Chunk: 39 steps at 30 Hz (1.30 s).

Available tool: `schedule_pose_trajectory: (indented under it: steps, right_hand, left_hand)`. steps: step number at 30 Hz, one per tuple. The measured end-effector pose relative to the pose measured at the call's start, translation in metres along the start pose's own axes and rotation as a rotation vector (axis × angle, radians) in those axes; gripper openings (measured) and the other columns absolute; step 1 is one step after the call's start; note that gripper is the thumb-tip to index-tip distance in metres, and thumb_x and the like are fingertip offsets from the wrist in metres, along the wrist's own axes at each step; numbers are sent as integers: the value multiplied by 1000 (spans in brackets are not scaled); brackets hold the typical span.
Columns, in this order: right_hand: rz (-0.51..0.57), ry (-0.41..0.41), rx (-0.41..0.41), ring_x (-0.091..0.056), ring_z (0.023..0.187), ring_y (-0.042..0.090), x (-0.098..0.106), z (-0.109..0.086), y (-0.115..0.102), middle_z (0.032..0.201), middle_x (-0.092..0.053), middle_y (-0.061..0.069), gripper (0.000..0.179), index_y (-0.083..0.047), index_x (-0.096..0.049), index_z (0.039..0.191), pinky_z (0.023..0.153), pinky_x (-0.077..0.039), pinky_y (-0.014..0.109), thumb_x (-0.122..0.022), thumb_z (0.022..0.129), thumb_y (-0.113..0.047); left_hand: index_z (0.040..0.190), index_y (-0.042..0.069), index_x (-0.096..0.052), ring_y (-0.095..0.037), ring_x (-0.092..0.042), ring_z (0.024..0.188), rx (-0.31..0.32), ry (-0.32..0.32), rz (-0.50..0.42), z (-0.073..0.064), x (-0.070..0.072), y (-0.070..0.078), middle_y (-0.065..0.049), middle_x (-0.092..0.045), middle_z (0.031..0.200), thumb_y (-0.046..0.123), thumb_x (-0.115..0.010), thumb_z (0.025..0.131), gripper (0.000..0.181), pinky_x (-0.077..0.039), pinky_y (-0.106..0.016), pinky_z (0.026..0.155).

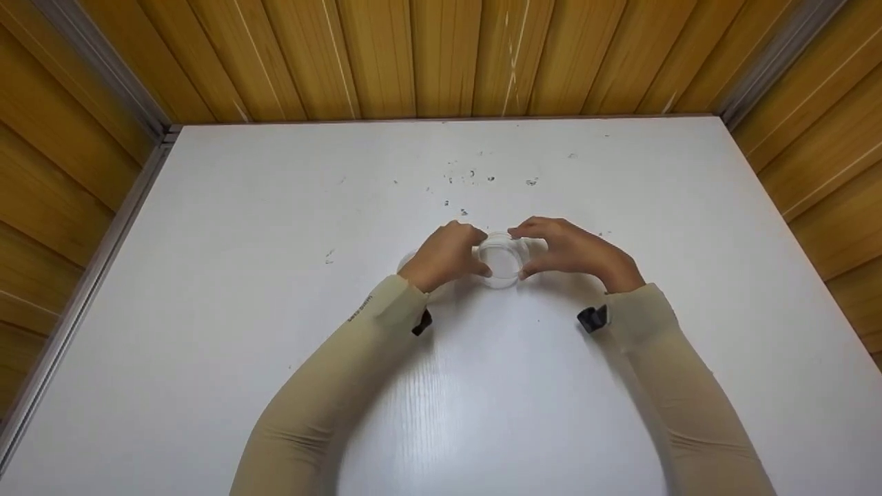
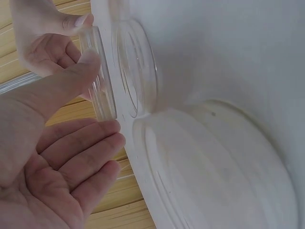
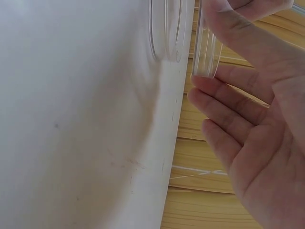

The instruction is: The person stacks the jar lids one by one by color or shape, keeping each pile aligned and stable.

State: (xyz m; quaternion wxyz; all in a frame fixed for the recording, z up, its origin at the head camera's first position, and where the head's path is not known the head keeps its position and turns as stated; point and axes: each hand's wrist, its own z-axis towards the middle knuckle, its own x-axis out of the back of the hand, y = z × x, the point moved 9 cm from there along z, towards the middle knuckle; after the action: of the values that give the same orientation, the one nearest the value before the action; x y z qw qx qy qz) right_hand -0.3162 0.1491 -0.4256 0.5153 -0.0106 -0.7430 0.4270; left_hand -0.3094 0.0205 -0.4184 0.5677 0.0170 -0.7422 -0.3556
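A clear, shallow round lid-like piece (image 2: pixel 106 78) with a ridged rim is held on edge-on view between both hands, just above a clear round dish (image 2: pixel 147 71) on the table. My left hand (image 1: pixel 448 256) grips its left side, thumb on the near part of the rim and fingers on the far part. On the opposite side my right hand (image 1: pixel 572 249) holds the rim the same way, between thumb and fingertips. Another clear round container (image 2: pixel 214 167) stands beside the dish, mostly hidden behind the left hand in the head view.
The white tabletop (image 1: pixel 207 289) carries small dark marks (image 1: pixel 490 178) beyond the hands. Wood-patterned panels (image 1: pixel 441 62) rise along its back and sides. Each sleeve has a black wrist-worn device (image 1: pixel 593 319) near the cuff.
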Motion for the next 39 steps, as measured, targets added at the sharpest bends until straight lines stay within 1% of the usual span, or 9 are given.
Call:
schedule_pose_trajectory:
  steps: [6, 10, 16, 23, 33, 39]
  right_hand:
    - [-11, 1, 9, -53, 120, 26, -2, 1, -3, 129, -59, 10, 66, -4, -58, 131, 104, -41, 47, -83, 74, -22]
    - [-23, -5, 7, -52, 121, 25, -3, 2, -4, 128, -59, 9, 65, -4, -58, 131, 105, -40, 45, -83, 74, -24]
    - [-35, -14, -2, -52, 119, 25, -6, 3, -4, 128, -59, 9, 66, -5, -57, 132, 104, -41, 45, -83, 74, -24]
    - [-46, -25, -24, -51, 122, 25, -9, 4, -1, 129, -58, 8, 69, -6, -56, 134, 106, -40, 46, -83, 74, -27]
    - [-40, -48, -49, -49, 125, 26, -13, 4, 0, 131, -56, 7, 71, -6, -54, 136, 107, -38, 47, -83, 75, -28]
    - [-61, -42, -32, -49, 125, 27, -13, 4, -1, 133, -56, 8, 71, -5, -54, 136, 108, -38, 46, -82, 75, -29]
  left_hand:
    - [121, 4, -66, -24, -60, 110, 16, 4, 10, -3, -1, -3, -8, -70, 117, 19, -82, 75, 52, -47, -36, 96]
    - [121, 6, -67, -24, -59, 108, 23, 2, 14, -3, -1, -5, -6, -71, 114, 20, -82, 75, 50, -47, -36, 94]
    - [122, 5, -66, -23, -59, 107, 37, 1, 14, -3, -2, -7, -6, -70, 116, 20, -83, 74, 53, -47, -36, 93]
    - [119, 5, -68, -23, -60, 102, 28, -11, 27, -3, -5, -8, -6, -71, 111, 20, -83, 74, 50, -48, -36, 90]
    - [122, 5, -66, -22, -59, 106, 53, -19, 31, -3, -7, -11, -6, -70, 114, 21, -84, 74, 53, -48, -36, 92]
    - [112, 5, -70, -22, -59, 99, 38, -17, 40, -4, -7, -10, -5, -71, 106, 20, -83, 73, 43, -48, -36, 86]
